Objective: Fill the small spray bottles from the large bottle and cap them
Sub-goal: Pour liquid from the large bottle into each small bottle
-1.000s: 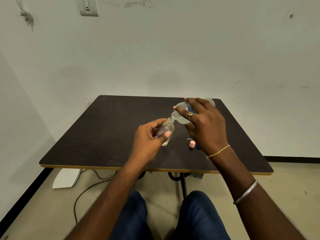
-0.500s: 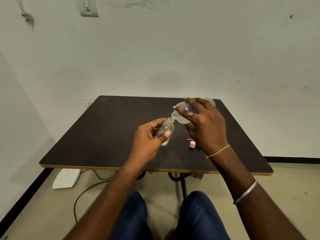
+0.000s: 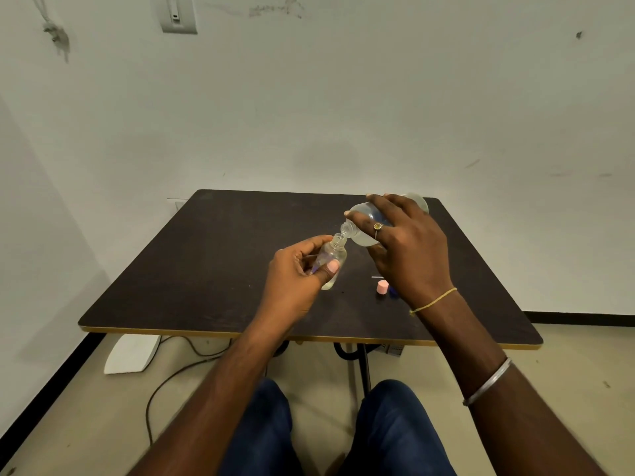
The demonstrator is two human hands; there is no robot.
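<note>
Left grip [image 3: 295,283] was wrapped around the small spray bottle [image 3: 334,254] over the desk [image 3: 206,269], right grip [image 3: 409,249] clutched the tipped large bottle [image 3: 362,237], mouth right at the small one's neck.

A pink cap [image 3: 382,287] and a blue cap [image 3: 393,293] were seen on a dark brown, yellow-edged table [image 3: 206,269]; the small bottle [image 3: 335,254] and large bottle [image 3: 360,237] were found clear

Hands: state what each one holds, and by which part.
The left hand grips the small spray bottle round its body. The right hand grips the tilted large bottle round its body, just behind the neck.
</note>
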